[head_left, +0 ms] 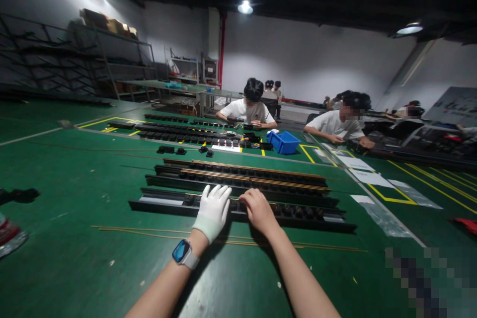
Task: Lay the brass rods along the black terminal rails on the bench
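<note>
My left hand (213,211), in a white glove, lies with fingers stretched over the nearest long black rail (160,207). My bare right hand (259,211) is beside it on the same rail, fingers bent together, their tips pointing left; whatever is between them is hidden. Black blocks (298,209) sit in a row inside this rail. A thin brass-coloured rod shows in part along it near my left hand. Beyond are two similar rails (156,180) with brass-coloured rods (216,174) lying along them. Loose thin rods (149,231) lie on the green table in front of the rail.
Farther back are black strips with wires (167,136), small black parts (166,149) and a blue bin (285,142). Two co-workers (248,109) sit across the table. Papers (367,177) and clear plastic bags (387,218) lie at the right.
</note>
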The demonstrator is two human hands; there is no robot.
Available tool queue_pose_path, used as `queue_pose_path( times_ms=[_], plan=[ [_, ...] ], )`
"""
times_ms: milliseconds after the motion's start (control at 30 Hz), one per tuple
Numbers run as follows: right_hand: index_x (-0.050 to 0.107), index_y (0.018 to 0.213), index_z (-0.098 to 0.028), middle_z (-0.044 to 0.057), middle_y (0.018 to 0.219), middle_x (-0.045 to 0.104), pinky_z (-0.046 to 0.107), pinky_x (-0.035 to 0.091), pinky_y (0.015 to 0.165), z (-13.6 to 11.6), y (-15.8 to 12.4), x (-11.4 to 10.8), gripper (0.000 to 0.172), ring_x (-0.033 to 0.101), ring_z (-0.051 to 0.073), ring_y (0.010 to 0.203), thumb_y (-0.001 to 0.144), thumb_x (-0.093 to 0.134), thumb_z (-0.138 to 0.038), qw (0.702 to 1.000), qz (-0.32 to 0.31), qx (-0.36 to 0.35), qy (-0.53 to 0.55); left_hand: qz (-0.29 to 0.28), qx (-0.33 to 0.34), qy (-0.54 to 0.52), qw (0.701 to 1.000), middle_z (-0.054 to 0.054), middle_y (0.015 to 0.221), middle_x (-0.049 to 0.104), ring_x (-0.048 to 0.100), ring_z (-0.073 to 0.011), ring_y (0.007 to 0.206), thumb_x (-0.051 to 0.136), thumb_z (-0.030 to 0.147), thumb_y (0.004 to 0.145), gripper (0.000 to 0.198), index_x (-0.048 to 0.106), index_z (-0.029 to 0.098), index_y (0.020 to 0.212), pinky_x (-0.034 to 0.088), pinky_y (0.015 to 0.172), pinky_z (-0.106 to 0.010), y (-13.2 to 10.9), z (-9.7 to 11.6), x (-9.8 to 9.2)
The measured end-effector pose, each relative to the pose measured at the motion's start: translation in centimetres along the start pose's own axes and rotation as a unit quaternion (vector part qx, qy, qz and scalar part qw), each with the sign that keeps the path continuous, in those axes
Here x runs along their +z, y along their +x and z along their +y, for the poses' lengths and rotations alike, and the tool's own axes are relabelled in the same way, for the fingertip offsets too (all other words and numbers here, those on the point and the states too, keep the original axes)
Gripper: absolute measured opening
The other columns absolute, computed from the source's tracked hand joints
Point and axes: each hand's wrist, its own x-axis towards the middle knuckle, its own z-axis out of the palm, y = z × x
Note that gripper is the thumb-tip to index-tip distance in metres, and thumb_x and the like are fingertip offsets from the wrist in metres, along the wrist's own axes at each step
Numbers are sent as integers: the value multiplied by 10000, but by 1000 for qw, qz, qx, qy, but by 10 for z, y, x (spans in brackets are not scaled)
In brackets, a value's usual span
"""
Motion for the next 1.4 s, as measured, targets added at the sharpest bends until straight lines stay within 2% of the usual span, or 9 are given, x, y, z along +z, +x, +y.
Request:
queue_pose_path(
  times_ms=[200, 667, 733, 900, 1000, 1100, 1167, 1267, 1400],
  plan=[
    [699, 1121, -238, 68, 1066, 643, 360, 470, 891, 2, 2, 5, 329, 548, 232, 1008, 976, 492, -27, 1000, -16, 16, -4, -19, -20, 9, 1000, -119, 1418, 665, 579, -307, 1315, 422, 271, 1041, 412, 602, 213, 1407, 284, 1218, -614, -5, -10, 15],
    [737, 1168, -267, 83, 1079, 673, 437, 486, 944, 1, 6, 4, 328, 568, 257, 1047, 1023, 476, -131, 999, -7, 54, 8, -36, -31, -29, 998, -83, 1169, 755, 663, -259, 1103, 424, 293, 1040, 351, 682, 244, 1273, 283, 1207, -583, 0, -9, 10],
    [719, 1226, -258, 98, 1157, 677, 457, 496, 986, 5, 8, -5, 357, 575, 263, 1107, 1027, 445, -143, 997, 28, 54, 41, -37, -34, -35, 998, -75, 1155, 759, 670, -248, 1078, 424, 301, 1044, 340, 691, 249, 1248, 304, 1193, -562, 0, -9, 10],
    [620, 1384, -219, 114, 1381, 634, 465, 440, 1166, 9, 13, -39, 422, 556, 233, 1319, 1068, 340, -225, 968, 192, 90, 133, -35, -34, -55, 997, -68, 1145, 766, 680, -235, 1075, 430, 314, 1048, 330, 691, 251, 1241, 333, 1161, -531, -1, -13, 15],
    [514, 1517, -210, 117, 1539, 546, 491, 378, 1229, -6, 10, -37, 473, 482, 253, 1441, 1085, 373, -341, 985, 114, 92, 91, -28, -29, -61, 997, -72, 1139, 769, 685, -231, 1075, 438, 317, 1044, 329, 697, 249, 1235, 341, 1153, -522, -1, -15, 17],
    [388, 1612, -160, 144, 1670, 370, 593, 264, 1266, -25, 4, -15, 657, 289, 355, 1563, 1046, 491, -478, 995, -6, 98, -17, -23, -23, -57, 998, -78, 1134, 771, 689, -235, 1075, 439, 322, 1042, 333, 702, 246, 1232, 347, 1148, -518, -2, -16, 19],
    [378, 1615, -121, 163, 1690, 313, 611, 236, 1265, -33, 0, 2, 711, 245, 394, 1573, 1026, 536, -486, 989, -53, 126, -59, -22, -25, -55, 998, -77, 1141, 773, 693, -238, 1074, 434, 318, 1043, 335, 704, 248, 1230, 348, 1145, -519, -2, -16, 18],
    [433, 1581, -88, 196, 1650, 386, 595, 225, 1268, -36, -4, 16, 679, 299, 396, 1552, 1023, 551, -457, 980, -88, 156, -84, -13, -32, -60, 998, -77, 1146, 775, 700, -240, 1066, 433, 315, 1043, 336, 709, 255, 1225, 352, 1141, -523, -2, -15, 18],
    [463, 1568, -128, 157, 1618, 457, 553, 259, 1267, -34, -8, 19, 591, 339, 341, 1542, 1043, 509, -395, 981, -79, 150, -94, -2, -29, -60, 998, -83, 1128, 779, 705, -244, 1052, 438, 310, 1039, 333, 715, 253, 1215, 364, 1134, -526, -2, -16, 19]
  ],
)
